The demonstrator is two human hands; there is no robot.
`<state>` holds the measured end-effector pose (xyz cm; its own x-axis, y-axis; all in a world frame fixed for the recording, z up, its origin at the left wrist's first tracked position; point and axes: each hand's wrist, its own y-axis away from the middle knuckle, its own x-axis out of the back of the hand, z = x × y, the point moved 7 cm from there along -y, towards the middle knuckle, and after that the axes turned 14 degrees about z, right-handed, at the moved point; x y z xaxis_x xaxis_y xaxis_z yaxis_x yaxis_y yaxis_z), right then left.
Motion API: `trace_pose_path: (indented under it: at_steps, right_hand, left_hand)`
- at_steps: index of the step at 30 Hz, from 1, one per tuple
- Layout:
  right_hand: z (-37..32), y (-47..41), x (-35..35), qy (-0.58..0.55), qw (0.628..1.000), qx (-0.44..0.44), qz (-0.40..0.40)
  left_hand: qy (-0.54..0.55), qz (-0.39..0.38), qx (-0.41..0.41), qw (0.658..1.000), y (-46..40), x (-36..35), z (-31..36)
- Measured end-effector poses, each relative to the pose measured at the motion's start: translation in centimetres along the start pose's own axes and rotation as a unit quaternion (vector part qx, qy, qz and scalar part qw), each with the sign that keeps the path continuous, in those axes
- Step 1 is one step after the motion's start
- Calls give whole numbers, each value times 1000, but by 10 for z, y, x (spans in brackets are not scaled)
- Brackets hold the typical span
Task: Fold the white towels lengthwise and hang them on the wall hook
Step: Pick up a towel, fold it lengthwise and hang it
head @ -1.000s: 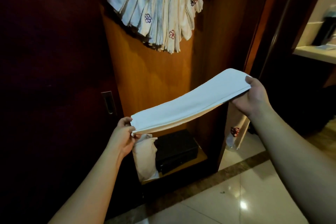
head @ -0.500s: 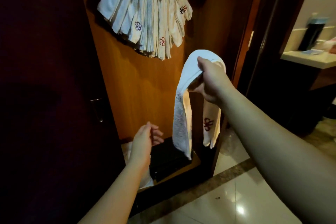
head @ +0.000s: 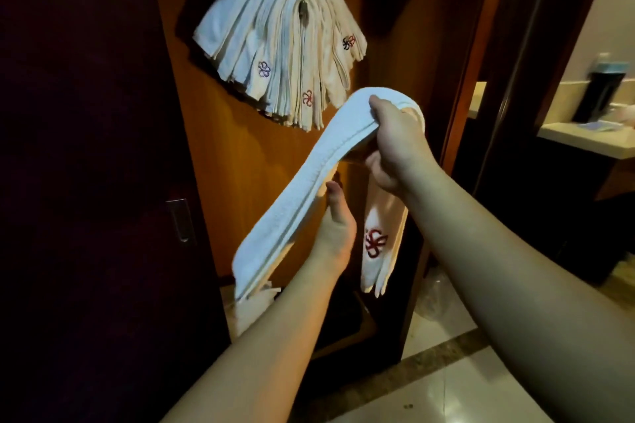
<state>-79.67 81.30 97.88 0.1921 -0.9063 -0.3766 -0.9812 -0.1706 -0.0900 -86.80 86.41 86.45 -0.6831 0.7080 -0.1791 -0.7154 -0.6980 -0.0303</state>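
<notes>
A soft, limp, lengthwise-folded white terry towel (head: 309, 189) droops either side of the right hand (head: 395, 144) gripping its middle, the left hand (head: 335, 227) propping one half from beneath, its fingers hidden.

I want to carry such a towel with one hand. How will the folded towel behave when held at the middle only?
Probably floppy: the towel bends over the right hand and both ends droop. Likely light, since one grip bears it. The layers may slide apart; the left hand touches one side.
</notes>
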Motion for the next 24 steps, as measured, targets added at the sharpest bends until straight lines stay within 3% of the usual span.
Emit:
trace_pose_path:
  at_steps: [5, 8, 11, 16, 20, 24]
  right_hand:
    - [9, -27, 56, 57, 997, 35, 50]
    - [17, -38, 86, 160, 980, 82, 82]
    - [27, -45, 103, 181, 973, 75, 120]
    - [43, -68, 110, -48, 987, -31, 150]
    - [47, -89, 110, -30, 980, -22, 193]
    - [42, -126, 81, -14, 983, 7, 185]
  left_hand:
    - [115, 34, -51, 991, -11, -2, 31]
    - [277, 120, 1, 953, -20, 8, 36]
    - [335, 204, 63, 918, -29, 18, 30]
    - [298, 229, 36, 926, -56, 29, 43]
    - [161, 176, -4, 971, -91, 43, 59]
    - [107, 121, -33, 986, -137, 55, 83]
